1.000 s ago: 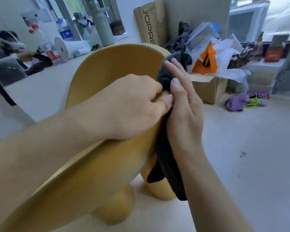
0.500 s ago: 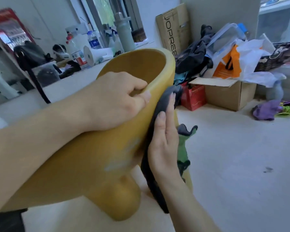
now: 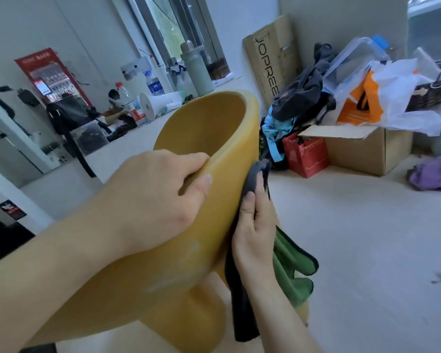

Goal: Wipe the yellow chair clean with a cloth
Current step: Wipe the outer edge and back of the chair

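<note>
I have the yellow chair [image 3: 214, 138] tipped over above the floor [image 3: 367, 238], my left hand [image 3: 161, 197] clamped on its rim. My right hand [image 3: 255, 233] presses the dark cloth [image 3: 242, 301] flat against the outer side. Pale smears [image 3: 163, 284] show lower on the shell, so I judge the wiping only partway done.
</note>
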`<state>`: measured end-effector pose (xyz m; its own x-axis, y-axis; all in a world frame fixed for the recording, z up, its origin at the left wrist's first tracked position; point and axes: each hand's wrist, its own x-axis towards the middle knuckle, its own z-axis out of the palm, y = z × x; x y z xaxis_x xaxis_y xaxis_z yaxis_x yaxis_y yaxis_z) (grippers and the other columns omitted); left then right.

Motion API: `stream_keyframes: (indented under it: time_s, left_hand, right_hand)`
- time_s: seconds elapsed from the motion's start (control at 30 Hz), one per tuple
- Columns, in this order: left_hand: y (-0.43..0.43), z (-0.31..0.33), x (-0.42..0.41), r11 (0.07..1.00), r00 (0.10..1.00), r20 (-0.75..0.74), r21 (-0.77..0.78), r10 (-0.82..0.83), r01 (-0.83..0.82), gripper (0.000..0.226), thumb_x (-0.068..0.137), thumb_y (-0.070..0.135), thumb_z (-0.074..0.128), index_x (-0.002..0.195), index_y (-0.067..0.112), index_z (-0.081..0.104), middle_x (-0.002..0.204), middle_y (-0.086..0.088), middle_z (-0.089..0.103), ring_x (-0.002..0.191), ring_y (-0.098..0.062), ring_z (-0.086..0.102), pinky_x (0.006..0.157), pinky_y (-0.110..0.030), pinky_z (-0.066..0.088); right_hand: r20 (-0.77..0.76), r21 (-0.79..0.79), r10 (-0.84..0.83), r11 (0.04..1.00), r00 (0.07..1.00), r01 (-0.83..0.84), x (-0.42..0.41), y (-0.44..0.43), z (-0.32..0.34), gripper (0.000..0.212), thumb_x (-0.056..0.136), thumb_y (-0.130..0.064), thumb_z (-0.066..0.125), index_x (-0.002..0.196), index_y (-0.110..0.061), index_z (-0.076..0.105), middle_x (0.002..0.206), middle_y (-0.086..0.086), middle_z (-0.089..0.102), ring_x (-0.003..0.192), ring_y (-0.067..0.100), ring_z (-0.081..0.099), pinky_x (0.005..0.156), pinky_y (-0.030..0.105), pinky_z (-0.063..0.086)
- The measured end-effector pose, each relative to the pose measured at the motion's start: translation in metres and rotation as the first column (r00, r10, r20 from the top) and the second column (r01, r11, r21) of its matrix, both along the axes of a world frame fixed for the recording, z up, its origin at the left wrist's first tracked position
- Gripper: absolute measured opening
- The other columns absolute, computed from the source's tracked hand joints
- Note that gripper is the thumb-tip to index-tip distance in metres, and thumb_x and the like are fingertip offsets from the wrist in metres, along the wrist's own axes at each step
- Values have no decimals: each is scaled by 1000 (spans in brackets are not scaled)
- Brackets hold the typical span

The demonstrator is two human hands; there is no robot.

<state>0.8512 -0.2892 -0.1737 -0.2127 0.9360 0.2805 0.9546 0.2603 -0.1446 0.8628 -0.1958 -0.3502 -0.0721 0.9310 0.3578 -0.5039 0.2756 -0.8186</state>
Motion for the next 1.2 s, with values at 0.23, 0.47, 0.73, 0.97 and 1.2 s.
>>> stream_keyframes:
  time_s: [0.23,0.47,0.73,0.97,1.2]
  left_hand:
    - [-1,2,-3,999,995,98,53,-15,9,46,81,52,33,101,23,63,88,5,66,84,-16,59,77,-44,47]
    - [3,-2,-2,998,999,43,64,0,-3,47,80,49,29,99,24,64,90,5,66,84,-17,58,77,-41,48]
    - [-8,-5,-4,996,999,40,81,23,-27,46,89,57,29,129,46,49,90,14,62,83,-15,56,68,-28,41]
    - [-8,-8,-2,995,998,57,95,9,-15,42,92,47,39,133,40,49,80,15,62,74,-14,51,70,-27,35]
    - [-20,-10,-3,999,997,61,8,48,-49,48,92,55,27,139,50,31,115,10,64,95,-18,62,84,-31,44]
  right_hand:
    - [-41,327,-217,919,975,219,7,10,60,35,100,-20,37,125,-18,61,134,-13,52,128,11,45,108,20,27]
    - [-78,82,79,994,994,-73,5,51,73,37,102,-21,33,132,-22,55,150,-7,42,134,-3,36,110,16,24]
    - [109,85,-74,994,991,65,-7,25,10,48,101,-32,28,149,-32,29,149,-19,33,131,-11,29,117,31,25]
    - [212,138,-259,962,942,234,-29,-13,-59,50,101,-26,29,150,-18,30,157,-3,29,146,10,23,117,33,22]
    - [58,-22,-100,995,993,101,-18,-2,-20,55,93,-11,33,145,-29,35,149,-14,34,143,8,28,119,30,23]
